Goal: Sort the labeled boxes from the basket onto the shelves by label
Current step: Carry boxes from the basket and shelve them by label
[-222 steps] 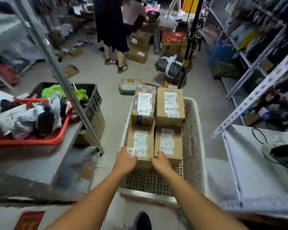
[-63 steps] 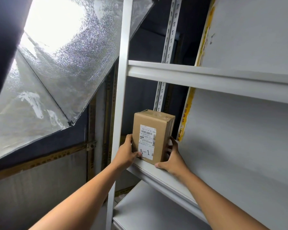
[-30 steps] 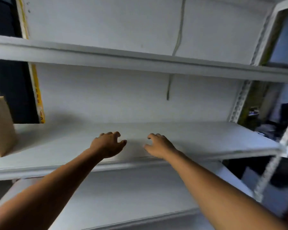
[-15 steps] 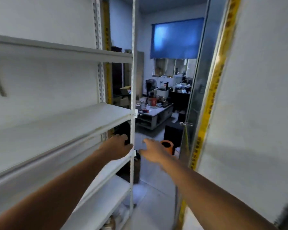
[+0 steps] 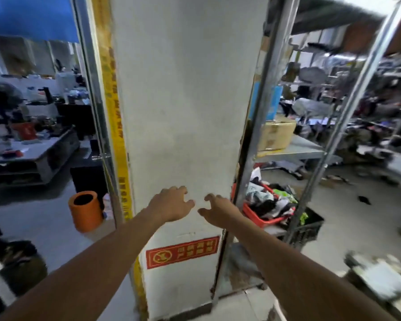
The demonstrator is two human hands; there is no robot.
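From the head camera, both my bare arms reach forward in front of a broad white plastered pillar [image 5: 183,100]. My left hand [image 5: 169,206] is held out with its fingers loosely spread and slightly bent, holding nothing; my right hand [image 5: 218,210] is just beside it, apart from it by a small gap, fingers likewise relaxed and curved, also empty. Neither hand clearly touches the pillar; I cannot tell whether the fingertips brush it. Low on the pillar sits a red rectangular warning sign with yellow lettering [image 5: 182,251], and a yellow printed tape strip [image 5: 112,107] runs down its left edge beside a metal door frame. To the left, on the grey floor, stands an orange cylindrical plastic bin [image 5: 86,210], and further back a low grey table [image 5: 35,154] carries blurred clutter. To the right of the pillar rises a grey metal shelving rack [image 5: 315,150] with a brown cardboard carton [image 5: 276,135] on one level. Below it, a red plastic tray heaped with bagged clothing [image 5: 264,216] rests next to a black slatted crate [image 5: 308,230]. The labeled boxes and their basket do not appear in this view, so I cannot tell where they lie.
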